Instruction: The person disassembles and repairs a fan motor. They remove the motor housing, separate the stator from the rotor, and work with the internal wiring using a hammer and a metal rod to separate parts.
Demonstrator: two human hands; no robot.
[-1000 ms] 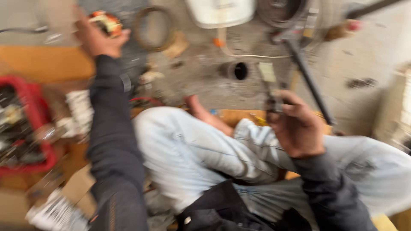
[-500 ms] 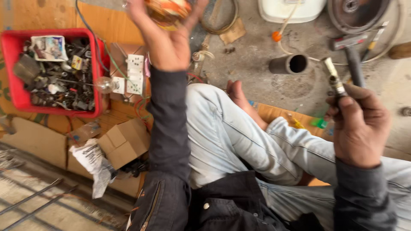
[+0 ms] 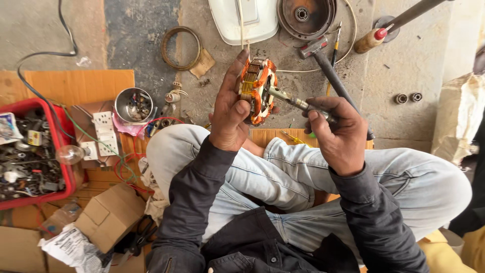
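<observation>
Over a littered concrete floor, your left hand [image 3: 230, 114], now back from its far reach, grips the orange, copper-wound motor stator [image 3: 256, 91] above your knees, while your right hand's [image 3: 339, 134] fingers pinch a metal-shafted screwdriver [image 3: 298, 102] newly touching it.

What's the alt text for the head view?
Seated cross-legged on the floor, a person holds an orange-wound motor stator in the left hand and touches a metal tool to it with the right hand. A red parts tray sits at left.
</observation>
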